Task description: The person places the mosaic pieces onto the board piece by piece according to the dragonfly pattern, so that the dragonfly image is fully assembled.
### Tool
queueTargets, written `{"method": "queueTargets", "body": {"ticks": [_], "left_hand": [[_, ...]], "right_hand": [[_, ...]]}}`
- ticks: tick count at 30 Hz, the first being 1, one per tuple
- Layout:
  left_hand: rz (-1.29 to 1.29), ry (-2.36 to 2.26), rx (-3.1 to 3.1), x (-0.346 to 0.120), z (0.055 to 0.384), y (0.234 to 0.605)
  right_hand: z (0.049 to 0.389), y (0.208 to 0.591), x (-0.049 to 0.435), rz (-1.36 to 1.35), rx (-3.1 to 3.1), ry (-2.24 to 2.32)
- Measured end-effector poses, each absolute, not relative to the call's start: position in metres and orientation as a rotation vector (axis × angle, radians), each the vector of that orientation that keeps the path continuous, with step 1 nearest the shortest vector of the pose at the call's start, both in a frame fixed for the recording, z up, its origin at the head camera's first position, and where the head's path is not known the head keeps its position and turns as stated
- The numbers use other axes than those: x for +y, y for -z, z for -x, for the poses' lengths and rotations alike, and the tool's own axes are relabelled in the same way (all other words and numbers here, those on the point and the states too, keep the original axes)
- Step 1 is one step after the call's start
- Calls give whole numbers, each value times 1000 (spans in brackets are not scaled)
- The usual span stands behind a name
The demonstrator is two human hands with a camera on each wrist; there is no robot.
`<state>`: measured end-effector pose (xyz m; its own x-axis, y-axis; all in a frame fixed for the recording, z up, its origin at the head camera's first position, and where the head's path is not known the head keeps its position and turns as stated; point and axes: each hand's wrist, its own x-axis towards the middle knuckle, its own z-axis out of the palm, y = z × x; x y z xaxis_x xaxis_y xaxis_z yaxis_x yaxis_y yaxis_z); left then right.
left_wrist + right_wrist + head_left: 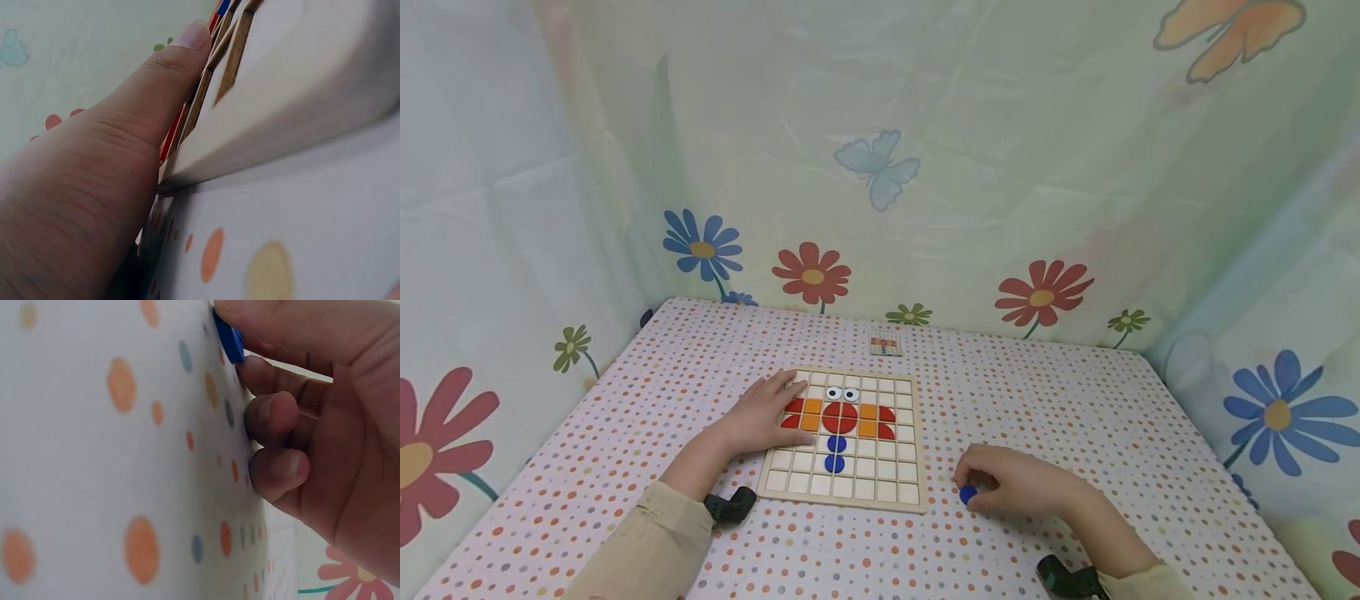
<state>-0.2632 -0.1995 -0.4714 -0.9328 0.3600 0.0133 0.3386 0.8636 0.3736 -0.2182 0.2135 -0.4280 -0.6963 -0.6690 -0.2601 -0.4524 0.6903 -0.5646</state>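
Note:
A wooden grid board point(880, 495) lies on the table, with flat coloured pieces set in its cells. Two eye pieces point(842, 394) sit above a red circle point(839, 417), flanked by orange squares point(868, 421) and red curved pieces. Below the circle are two blue discs point(835, 463) in a column. My left hand point(767, 417) rests on the board's left edge, fingers spread and thumb over the cells. To the right of the board, my right hand point(1018, 483) pinches a blue disc point(229, 336) between thumb and fingers, close over the tablecloth; its other fingers are curled.
A small pattern card point(886, 344) with a similar picture lies behind the board. The dotted tablecloth point(1000, 392) covers the table. Curtains with flowers and butterflies enclose the back and sides. Dark wrist devices point(731, 506) sit beside both forearms.

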Motion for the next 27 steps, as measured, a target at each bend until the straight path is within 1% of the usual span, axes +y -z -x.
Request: {"method": "queueTargets", "body": {"ticks": [13,21,27], "left_hand": [[-548,-584,2971,-200,264,469],[-538,-581,2971,-201,264,472],[-528,-596,2962,-199,263,472]], "right_hand": [[223,432,210,777,2674,536],[223,427,206,900,2689,579],[225,419,195,905,2695,600]]}}
